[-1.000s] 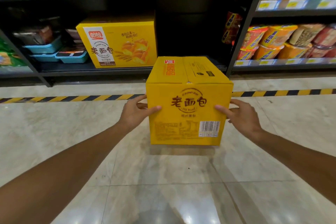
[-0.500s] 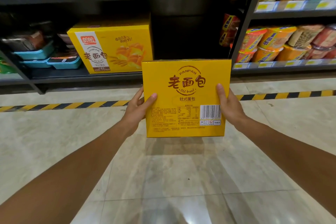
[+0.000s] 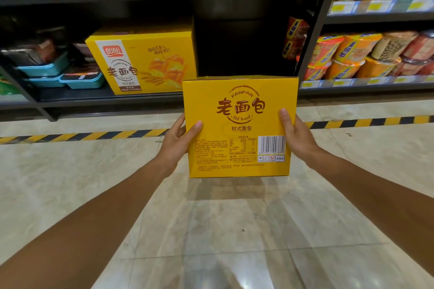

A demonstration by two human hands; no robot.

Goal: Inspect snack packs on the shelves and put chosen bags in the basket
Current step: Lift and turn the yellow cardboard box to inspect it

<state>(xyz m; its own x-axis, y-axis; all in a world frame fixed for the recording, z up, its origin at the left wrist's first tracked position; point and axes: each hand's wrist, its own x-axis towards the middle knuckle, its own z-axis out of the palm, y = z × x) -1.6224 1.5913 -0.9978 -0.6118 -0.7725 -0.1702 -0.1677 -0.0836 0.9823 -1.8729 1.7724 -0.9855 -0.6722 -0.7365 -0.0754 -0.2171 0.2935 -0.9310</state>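
1. Position: you hold the box (image 3: 239, 126) in mid-air in front of the bottom shelf (image 3: 105, 98), above the floor (image 3: 211, 230), its printed panel turned toward you and roughly upright
2. Hands: your left hand (image 3: 177, 142) clamps the box's left edge, thumb on the front panel and fingers round the side; your right hand (image 3: 297, 135) clamps the right edge the same way. Nothing supports the box from below
3. Risk, slip: the hold relies on side pressure alone against smooth card. If either hand relaxes while you read the panel, I judge the box would slide down and strike the floor
4. Risk, crush: the label shows bread. Squeezing harder to stop a slip could dent the card walls and flatten the contents
5. Risk, shelf contact: a second box (image 3: 143, 63) stands on the shelf just left of the dark gap behind the held one, and noodle cups (image 3: 347, 56) crowd the bay to the right. Swinging the box carelessly could knock either
6. Risk, placement: no basket is in view. Turning to find it with both hands occupied invites a one-handed hold and a drop
7. Advice: shift one hand beneath the box before moving off
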